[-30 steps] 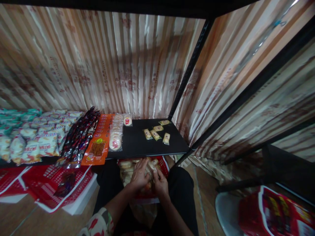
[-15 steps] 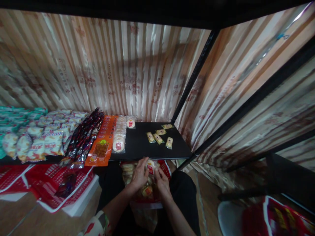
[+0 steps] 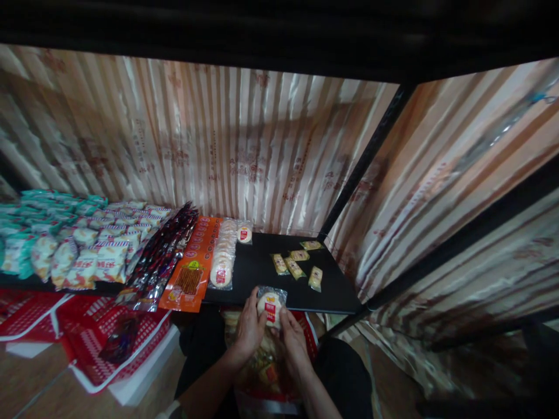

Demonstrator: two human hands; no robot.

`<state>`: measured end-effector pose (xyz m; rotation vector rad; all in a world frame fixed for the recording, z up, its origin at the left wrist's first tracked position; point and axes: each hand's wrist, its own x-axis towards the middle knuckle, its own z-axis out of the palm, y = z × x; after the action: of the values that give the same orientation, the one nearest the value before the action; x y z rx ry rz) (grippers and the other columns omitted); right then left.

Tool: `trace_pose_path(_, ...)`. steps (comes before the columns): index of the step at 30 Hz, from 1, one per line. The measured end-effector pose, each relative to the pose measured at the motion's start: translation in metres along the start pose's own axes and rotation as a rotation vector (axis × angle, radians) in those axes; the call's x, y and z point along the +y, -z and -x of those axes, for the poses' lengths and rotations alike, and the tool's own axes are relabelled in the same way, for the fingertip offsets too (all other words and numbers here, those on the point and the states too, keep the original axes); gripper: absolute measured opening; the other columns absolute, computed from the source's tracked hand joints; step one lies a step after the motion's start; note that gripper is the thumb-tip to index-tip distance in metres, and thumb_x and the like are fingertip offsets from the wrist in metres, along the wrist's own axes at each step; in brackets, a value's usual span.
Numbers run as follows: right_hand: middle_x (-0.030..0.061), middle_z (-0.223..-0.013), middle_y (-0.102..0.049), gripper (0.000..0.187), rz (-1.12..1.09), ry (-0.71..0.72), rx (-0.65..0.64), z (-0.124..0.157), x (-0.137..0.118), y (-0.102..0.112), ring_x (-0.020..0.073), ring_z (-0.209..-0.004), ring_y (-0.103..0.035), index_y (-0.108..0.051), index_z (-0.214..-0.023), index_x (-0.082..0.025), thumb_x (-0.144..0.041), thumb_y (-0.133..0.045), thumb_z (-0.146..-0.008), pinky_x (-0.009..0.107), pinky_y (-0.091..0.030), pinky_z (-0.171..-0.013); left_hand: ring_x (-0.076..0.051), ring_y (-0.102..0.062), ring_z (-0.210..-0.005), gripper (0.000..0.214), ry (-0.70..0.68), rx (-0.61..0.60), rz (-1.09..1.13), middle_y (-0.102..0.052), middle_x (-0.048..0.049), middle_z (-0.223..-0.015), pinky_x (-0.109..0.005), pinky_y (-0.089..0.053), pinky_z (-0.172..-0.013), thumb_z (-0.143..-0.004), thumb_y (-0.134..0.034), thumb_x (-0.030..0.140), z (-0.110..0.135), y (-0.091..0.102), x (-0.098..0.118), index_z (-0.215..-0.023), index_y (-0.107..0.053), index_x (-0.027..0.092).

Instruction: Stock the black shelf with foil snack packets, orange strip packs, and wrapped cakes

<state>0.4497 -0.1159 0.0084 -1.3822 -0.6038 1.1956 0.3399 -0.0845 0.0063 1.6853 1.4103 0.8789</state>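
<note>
Between my two hands is a round white cracker in a clear wrapper with a red label (image 3: 271, 308). My left hand (image 3: 250, 326) grips its left side, and my right hand (image 3: 293, 337) pinches its lower right edge. It is held face up just in front of the black shelf's (image 3: 257, 267) edge. Under my hands, a bag of wrapped snacks (image 3: 262, 364) sits in a red basket between my knees, partly hidden by my arms. A row of similar wrapped crackers (image 3: 222, 256) lies on the shelf, with a single wrapped cracker (image 3: 245, 233) beside its far end.
Several small yellow packets (image 3: 296, 268) lie loose on the shelf's right part. Leftward are orange packets (image 3: 190, 273), dark shiny packets (image 3: 163, 250), white bags (image 3: 109, 256) and green bags (image 3: 56, 209). A red basket (image 3: 144, 331) stands below. A black post (image 3: 367, 157) rises at the corner.
Both hands have raised the wrapped cracker from above the bag toward the shelf edge, and its label now shows fully. The view has shifted, so the shelf appears lower and farther right.
</note>
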Motion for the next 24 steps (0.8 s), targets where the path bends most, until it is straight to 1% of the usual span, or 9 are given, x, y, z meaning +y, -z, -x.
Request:
trace_pose_path(3,0.0047,-0.076,-0.071,0.054,0.056,0.019,-0.027,-0.009,-0.001,-0.005,0.0189,-0.061,-0.064,-0.066,-0.092,-0.021,-0.065,-0.057,-0.064,0.027,-0.049,-0.053,-0.018,-0.043,-0.121,0.056,-0.001,0.039,-0.016,-0.046,-0.0119,-0.132,-0.032,-0.038,-0.1,-0.081,-0.04,0.02,-0.008,0.001,-0.004,-0.135,-0.028,0.014)
trace_pose_path(6,0.0053,-0.075,-0.071,0.056,0.185,0.132,-0.044,-0.02,-0.002,-0.008,0.0204,-0.068,-0.064,-0.068,-0.087,-0.019,-0.068,-0.051,-0.067,0.028,-0.049,-0.058,-0.018,-0.045,-0.12,0.054,0.015,0.064,-0.035,-0.05,-0.0108,-0.127,-0.032,-0.039,-0.098,-0.081,-0.039,0.02,-0.015,0.003,-0.007,-0.134,-0.03,0.016)
trace_pose_path(9,0.0061,-0.075,-0.071,0.056,0.319,0.227,-0.021,-0.031,-0.006,-0.009,0.0219,-0.072,-0.064,-0.07,-0.084,-0.018,-0.068,-0.051,-0.067,0.029,-0.05,-0.063,-0.017,-0.048,-0.117,0.053,0.036,0.086,-0.036,-0.052,-0.0109,-0.124,-0.031,-0.04,-0.098,-0.081,-0.039,0.02,-0.022,0.006,-0.01,-0.134,-0.029,0.015)
trace_pose_path(14,0.0082,-0.085,-0.071,0.05,0.583,0.369,0.061,-0.047,-0.011,-0.011,0.0236,-0.081,-0.064,-0.072,-0.085,-0.02,-0.062,-0.048,-0.071,0.031,-0.049,-0.073,-0.018,-0.05,-0.113,0.051,0.055,0.148,-0.074,-0.053,-0.0108,-0.122,-0.032,-0.04,-0.097,-0.081,-0.038,0.022,-0.033,0.011,-0.008,-0.131,-0.033,0.015)
trace_pose_path(17,0.0078,-0.087,-0.071,0.046,0.642,0.382,0.036,-0.056,-0.01,-0.014,0.0236,-0.081,-0.064,-0.071,-0.087,-0.02,-0.057,-0.047,-0.073,0.031,-0.049,-0.073,-0.02,-0.051,-0.111,0.048,0.072,0.183,-0.088,-0.055,-0.011,-0.121,-0.034,-0.039,-0.098,-0.08,-0.039,0.022,-0.038,0.014,-0.005,-0.128,-0.039,0.015)
trace_pose_path(20,0.0076,-0.088,-0.071,0.045,0.631,0.366,0.001,-0.065,-0.007,-0.017,0.024,-0.081,-0.064,-0.071,-0.089,-0.02,-0.055,-0.048,-0.073,0.032,-0.049,-0.073,-0.021,-0.051,-0.112,0.044,0.081,0.202,-0.114,-0.056,-0.0119,-0.119,-0.035,-0.038,-0.1,-0.08,-0.038,0.021,-0.044,0.014,-0.005,-0.122,-0.044,0.014)
trace_pose_path(24,0.0078,-0.091,-0.071,0.044,0.619,0.364,-0.015,-0.077,-0.001,-0.019,0.0244,-0.085,-0.064,-0.07,-0.091,-0.019,-0.053,-0.048,-0.074,0.033,-0.047,-0.079,-0.022,-0.05,-0.114,0.04,0.099,0.204,-0.17,-0.055,-0.0142,-0.12,-0.036,-0.036,-0.101,-0.081,-0.035,0.018,-0.05,0.01,-0.006,-0.118,-0.047,0.011)
